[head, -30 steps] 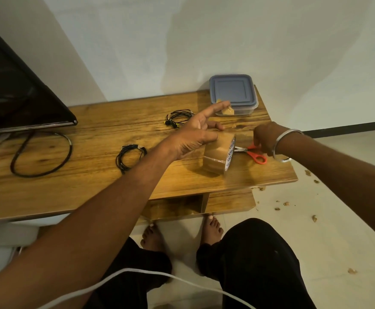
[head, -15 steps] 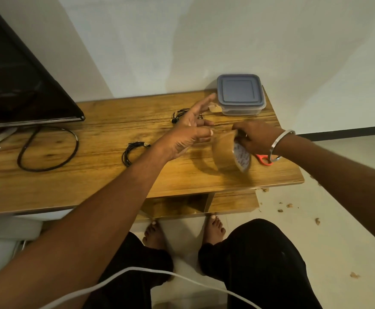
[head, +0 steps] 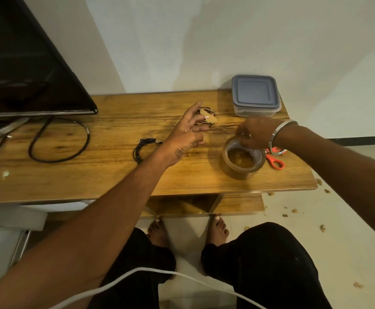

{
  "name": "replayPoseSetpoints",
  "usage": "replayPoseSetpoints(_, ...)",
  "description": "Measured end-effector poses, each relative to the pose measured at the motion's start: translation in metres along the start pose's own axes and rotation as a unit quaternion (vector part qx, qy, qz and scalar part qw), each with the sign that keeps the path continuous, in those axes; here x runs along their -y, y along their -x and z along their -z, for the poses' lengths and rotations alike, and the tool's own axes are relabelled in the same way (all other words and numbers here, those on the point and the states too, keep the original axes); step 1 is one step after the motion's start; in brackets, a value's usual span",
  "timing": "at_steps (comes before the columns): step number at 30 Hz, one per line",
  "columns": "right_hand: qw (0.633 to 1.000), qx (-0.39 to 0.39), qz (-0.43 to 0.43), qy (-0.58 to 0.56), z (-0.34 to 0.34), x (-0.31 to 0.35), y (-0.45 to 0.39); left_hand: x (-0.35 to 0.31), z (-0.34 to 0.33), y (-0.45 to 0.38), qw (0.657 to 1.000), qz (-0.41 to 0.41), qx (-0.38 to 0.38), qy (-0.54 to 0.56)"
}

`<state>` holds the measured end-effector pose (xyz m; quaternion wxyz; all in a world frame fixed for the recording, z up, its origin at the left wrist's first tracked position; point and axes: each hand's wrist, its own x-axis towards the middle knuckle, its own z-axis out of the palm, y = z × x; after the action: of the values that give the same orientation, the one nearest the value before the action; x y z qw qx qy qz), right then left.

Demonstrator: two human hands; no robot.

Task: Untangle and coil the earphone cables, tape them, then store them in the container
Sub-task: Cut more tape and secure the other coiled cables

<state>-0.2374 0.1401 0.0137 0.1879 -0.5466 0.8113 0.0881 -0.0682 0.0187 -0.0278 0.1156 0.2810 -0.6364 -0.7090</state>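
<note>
Leftmost, coiled earphone cable (head: 143,149): flat on the wooden table (head: 106,172), beside the left wrist
Left hand (head: 185,136): fingers spread, a cut tape strip (head: 276,118) seemingly stuck to a fingertip, hovering at the second earphone cable (head: 205,111)
Tape roll (head: 241,161): flat, right hand (head: 253,133) pinching its far rim
Scissors (head: 275,160): just right of the roll
Container (head: 255,95): lidded, at the table's far-right corner
</note>
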Motion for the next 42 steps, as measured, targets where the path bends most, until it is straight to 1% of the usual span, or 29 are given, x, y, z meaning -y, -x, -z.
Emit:
replayPoseSetpoints(3,0.988,-0.055,-0.016,-0.143,0.008,0.02,-0.007,0.001,0.003,0.002,1.0,-0.003,-0.001,-0.002)
replayPoseSetpoints(6,0.959,-0.09,-0.066,-0.262,0.008,0.043,-0.015,0.003,0.006,0.002,1.0,-0.002,0.005,0.0)
replayPoseSetpoints(9,0.922,-0.098,-0.104,-0.36,0.0,0.06,-0.026,0.005,0.011,0.004,1.0,-0.009,0.012,0.004)
replayPoseSetpoints(12,0.885,-0.106,-0.135,-0.433,-0.006,0.071,-0.034,0.007,0.019,0.004,1.0,-0.015,0.011,0.003)
replayPoseSetpoints(16,0.84,-0.126,-0.143,-0.507,-0.007,0.078,-0.039,0.012,0.027,0.002,1.0,-0.018,0.01,-0.003)
replayPoseSetpoints(19,0.821,-0.131,-0.137,-0.539,-0.005,0.077,-0.039,0.015,0.03,0.0,1.0,-0.025,0.009,-0.013)
replayPoseSetpoints(21,0.829,-0.136,-0.121,-0.528,-0.004,0.075,-0.039,0.014,0.03,-0.001,0.999,-0.032,0.008,-0.037)
replayPoseSetpoints(23,0.835,-0.147,-0.118,-0.518,-0.004,0.071,-0.037,0.013,0.029,-0.005,0.996,-0.043,-0.005,-0.083)
replayPoseSetpoints(26,0.834,-0.159,-0.126,-0.514,0.0,0.059,-0.035,0.013,0.028,-0.013,0.979,-0.064,-0.072,-0.178)
replayPoseSetpoints(27,0.842,-0.157,-0.127,-0.5,0.001,0.055,-0.035,0.013,0.029,-0.014,0.969,-0.07,-0.096,-0.218)
replayPoseSetpoints(29,0.861,-0.164,-0.138,-0.462,0.001,0.037,-0.038,0.017,0.024,-0.027,0.942,-0.087,-0.114,-0.305)
replayPoseSetpoints(31,0.884,-0.174,-0.138,-0.411,0.0,0.033,-0.039,0.018,0.026,-0.032,0.897,-0.12,-0.129,-0.406)
replayPoseSetpoints(33,0.898,-0.189,-0.134,-0.374,0.001,0.03,-0.039,0.018,0.025,-0.04,0.868,-0.138,-0.157,-0.45)
replayPoseSetpoints(35,0.902,-0.2,-0.133,-0.358,-0.001,0.026,-0.04,0.017,0.02,-0.051,0.852,-0.13,-0.176,-0.475)
replayPoseSetpoints(37,0.904,-0.208,-0.133,-0.349,-0.002,0.02,-0.041,0.018,0.013,-0.06,0.828,-0.116,-0.17,-0.521)
replayPoseSetpoints(39,0.904,-0.214,-0.133,-0.346,-0.002,0.016,-0.041,0.019,0.009,-0.067,0.806,-0.111,-0.145,-0.563)
replayPoseSetpoints(42,0.905,-0.215,-0.126,-0.344,-0.003,0.011,-0.042,0.02,0.009,-0.073,0.791,-0.117,-0.128,-0.586)
